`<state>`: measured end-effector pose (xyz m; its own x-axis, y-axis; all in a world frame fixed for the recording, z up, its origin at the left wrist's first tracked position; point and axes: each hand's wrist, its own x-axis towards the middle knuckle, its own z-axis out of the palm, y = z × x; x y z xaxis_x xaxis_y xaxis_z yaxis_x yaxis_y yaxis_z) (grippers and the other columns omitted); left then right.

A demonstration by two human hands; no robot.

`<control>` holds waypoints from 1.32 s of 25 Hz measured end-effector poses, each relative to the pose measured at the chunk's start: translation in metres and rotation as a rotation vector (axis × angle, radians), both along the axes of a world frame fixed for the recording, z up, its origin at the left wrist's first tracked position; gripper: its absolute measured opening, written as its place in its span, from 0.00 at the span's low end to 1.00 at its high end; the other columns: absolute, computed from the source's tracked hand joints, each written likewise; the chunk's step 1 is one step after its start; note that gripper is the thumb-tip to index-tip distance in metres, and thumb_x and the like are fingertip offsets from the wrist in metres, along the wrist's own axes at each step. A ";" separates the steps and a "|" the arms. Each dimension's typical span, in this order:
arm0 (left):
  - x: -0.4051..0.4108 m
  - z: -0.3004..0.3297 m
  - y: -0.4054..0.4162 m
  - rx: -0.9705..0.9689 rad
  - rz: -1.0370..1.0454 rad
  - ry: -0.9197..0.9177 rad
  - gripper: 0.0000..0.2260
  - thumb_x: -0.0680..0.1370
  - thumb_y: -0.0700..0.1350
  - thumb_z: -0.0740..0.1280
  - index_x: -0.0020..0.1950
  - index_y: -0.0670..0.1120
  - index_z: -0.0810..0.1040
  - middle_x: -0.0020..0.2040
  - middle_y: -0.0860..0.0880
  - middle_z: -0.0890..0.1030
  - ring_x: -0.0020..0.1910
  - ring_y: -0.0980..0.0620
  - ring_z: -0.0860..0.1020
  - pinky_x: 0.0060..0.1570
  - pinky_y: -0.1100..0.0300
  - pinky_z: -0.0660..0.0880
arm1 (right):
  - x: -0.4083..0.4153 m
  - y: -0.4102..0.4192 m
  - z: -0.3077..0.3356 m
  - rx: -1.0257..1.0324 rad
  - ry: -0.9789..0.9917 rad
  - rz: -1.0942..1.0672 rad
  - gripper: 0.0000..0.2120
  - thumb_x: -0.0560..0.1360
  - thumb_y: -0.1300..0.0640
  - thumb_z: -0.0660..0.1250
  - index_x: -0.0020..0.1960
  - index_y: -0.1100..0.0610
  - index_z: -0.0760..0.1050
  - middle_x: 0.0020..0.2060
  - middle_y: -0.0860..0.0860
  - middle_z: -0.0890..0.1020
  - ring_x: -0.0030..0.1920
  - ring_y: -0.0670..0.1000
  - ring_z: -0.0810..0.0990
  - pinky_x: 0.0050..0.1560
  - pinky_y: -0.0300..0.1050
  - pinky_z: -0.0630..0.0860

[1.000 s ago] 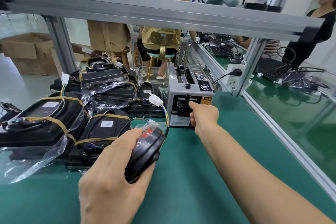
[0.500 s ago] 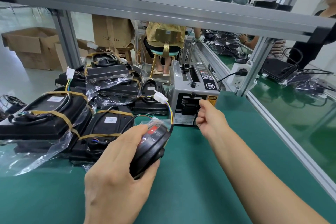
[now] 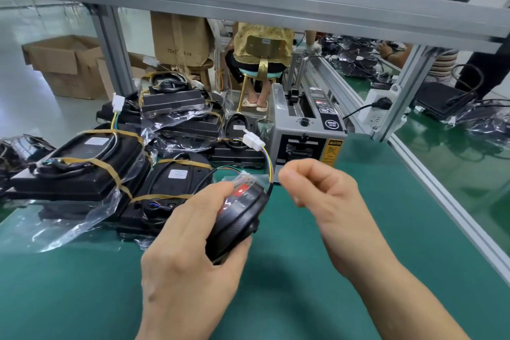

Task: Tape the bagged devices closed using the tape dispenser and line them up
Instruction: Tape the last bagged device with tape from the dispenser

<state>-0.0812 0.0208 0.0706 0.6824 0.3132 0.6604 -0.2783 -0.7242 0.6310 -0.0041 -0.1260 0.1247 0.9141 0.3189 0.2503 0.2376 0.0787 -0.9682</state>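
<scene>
The left hand (image 3: 190, 265) gripped a round black device in a clear plastic bag (image 3: 237, 218) above the green desk (image 3: 358, 243); the right hand (image 3: 317, 190), fingers curled and blurred, hovered before the grey tape dispenser (image 3: 306, 132); whether it pinched tape, I could not tell.

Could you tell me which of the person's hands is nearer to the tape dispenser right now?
Right. The right hand hovers just in front of the tape dispenser; the left hand is lower, nearer the camera, gripping the bagged device.
</scene>
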 end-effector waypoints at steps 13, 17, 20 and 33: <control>0.001 0.014 -0.009 0.069 -0.013 -0.064 0.23 0.65 0.43 0.73 0.61 0.48 0.79 0.57 0.55 0.81 0.54 0.54 0.80 0.55 0.58 0.74 | -0.011 0.006 0.005 -0.190 0.104 -0.006 0.08 0.73 0.62 0.68 0.38 0.53 0.73 0.30 0.51 0.69 0.31 0.47 0.64 0.33 0.41 0.62; 0.000 0.015 -0.008 0.031 -0.042 -0.068 0.24 0.65 0.42 0.73 0.61 0.49 0.78 0.57 0.56 0.80 0.54 0.55 0.79 0.57 0.62 0.73 | -0.016 0.011 0.003 -0.211 0.062 -0.007 0.10 0.64 0.49 0.74 0.36 0.51 0.74 0.26 0.44 0.65 0.31 0.47 0.62 0.33 0.40 0.63; 0.000 0.014 -0.007 0.024 -0.069 -0.058 0.24 0.64 0.42 0.74 0.60 0.48 0.78 0.57 0.56 0.80 0.53 0.55 0.79 0.58 0.64 0.72 | -0.011 0.011 0.000 -0.252 0.045 -0.057 0.08 0.68 0.52 0.71 0.36 0.52 0.73 0.26 0.45 0.67 0.30 0.46 0.63 0.33 0.40 0.63; 0.006 0.012 0.011 -0.951 -0.468 -0.122 0.29 0.51 0.40 0.77 0.52 0.53 0.84 0.48 0.49 0.85 0.46 0.53 0.83 0.47 0.63 0.78 | -0.029 -0.035 -0.049 -0.360 0.020 -0.049 0.41 0.53 0.38 0.78 0.65 0.38 0.68 0.59 0.29 0.74 0.62 0.31 0.71 0.60 0.28 0.65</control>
